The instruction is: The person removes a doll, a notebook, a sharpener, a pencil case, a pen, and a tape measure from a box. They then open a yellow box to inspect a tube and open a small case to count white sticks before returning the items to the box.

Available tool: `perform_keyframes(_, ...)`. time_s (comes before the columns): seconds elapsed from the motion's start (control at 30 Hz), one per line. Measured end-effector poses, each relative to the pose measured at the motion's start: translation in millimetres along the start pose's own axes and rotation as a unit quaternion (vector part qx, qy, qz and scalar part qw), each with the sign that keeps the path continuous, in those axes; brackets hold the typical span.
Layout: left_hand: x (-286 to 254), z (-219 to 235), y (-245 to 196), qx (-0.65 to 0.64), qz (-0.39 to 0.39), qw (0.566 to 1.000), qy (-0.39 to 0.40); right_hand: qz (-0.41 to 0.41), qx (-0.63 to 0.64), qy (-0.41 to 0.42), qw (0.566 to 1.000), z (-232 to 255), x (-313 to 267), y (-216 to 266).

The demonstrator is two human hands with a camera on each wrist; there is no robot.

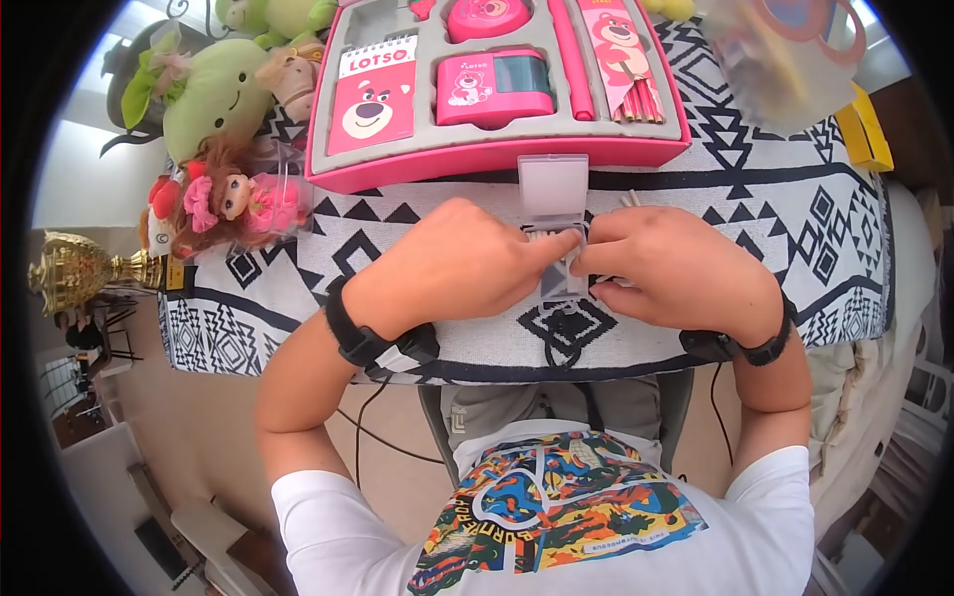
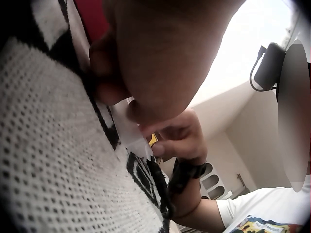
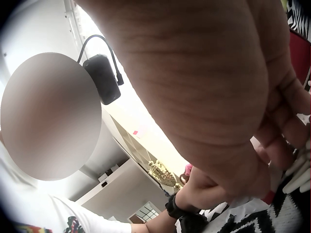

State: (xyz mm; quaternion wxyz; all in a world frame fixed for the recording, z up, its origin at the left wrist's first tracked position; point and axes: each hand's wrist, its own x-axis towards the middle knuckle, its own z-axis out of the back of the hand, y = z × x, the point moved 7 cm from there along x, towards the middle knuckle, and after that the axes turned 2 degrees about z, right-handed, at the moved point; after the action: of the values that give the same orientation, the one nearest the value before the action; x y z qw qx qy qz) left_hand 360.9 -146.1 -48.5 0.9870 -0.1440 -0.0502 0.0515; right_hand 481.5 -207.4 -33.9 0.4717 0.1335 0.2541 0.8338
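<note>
A small clear plastic box [image 1: 564, 286] stands near the table's front edge, its frosted lid [image 1: 553, 187] raised. Thin white sticks [image 1: 542, 236] show inside it, partly behind my finger. My left hand [image 1: 452, 263] holds the box from the left, index finger reaching over its opening; its thumb is at the box in the left wrist view. My right hand [image 1: 681, 263] grips the right side of the box with curled fingers and thumb. More thin white sticks [image 3: 297, 177] lie by its curled fingers in the right wrist view; their ends [image 1: 632, 200] stick out beyond the knuckles.
Behind the hands lies a pink gift box [image 1: 497, 164] with a notebook, a sharpener-like piece and pencils. Green plush toys [image 1: 224, 99] and a doll [image 1: 238, 199] sit at left, beside a gold trophy [image 1: 75, 270]. A yellow box [image 1: 863, 129] is at far right; black cord [image 1: 564, 348] lies on the patterned cloth.
</note>
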Motion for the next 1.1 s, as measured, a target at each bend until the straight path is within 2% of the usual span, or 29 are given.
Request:
perform_keyframes(0.13, -0.3, -2.4, -0.2, 0.010, -0.003, 1.000, 0.016, 0.003, -0.002, 0.001, 1.000, -0.1, -0.2, 0.2)
perform_keyframes(0.3, -0.3, -3.0, 0.9, -0.003, -0.002, 1.000, 0.001, -0.003, -0.003, 0.017, 1.000, 1.0, 1.7, 1.5)
perform_keyframes(0.37, -0.4, -1.9, 0.7, -0.002, -0.005, 1.000, -0.009, 0.021, 0.008, -0.010, 1.000, 2.4, 1.6, 2.7)
perform_keyframes(0.7, 1.2, -2.7, -1.9, 0.018, -0.018, 1.000, -0.012, 0.035, 0.014, -0.005, 0.999, 0.8, 1.5, 4.9)
perform_keyframes(0.77, 0.4, -3.0, -2.0, 0.019, -0.019, 0.999, -0.019, -0.003, 0.027, 0.013, 1.000, 4.2, 2.5, 4.1)
perform_keyframes(1.1, 0.1, -2.3, -4.4, 0.019, -0.027, 0.999, -0.035, 0.006, 0.016, 0.024, 1.000, 0.0, 2.5, 3.4)
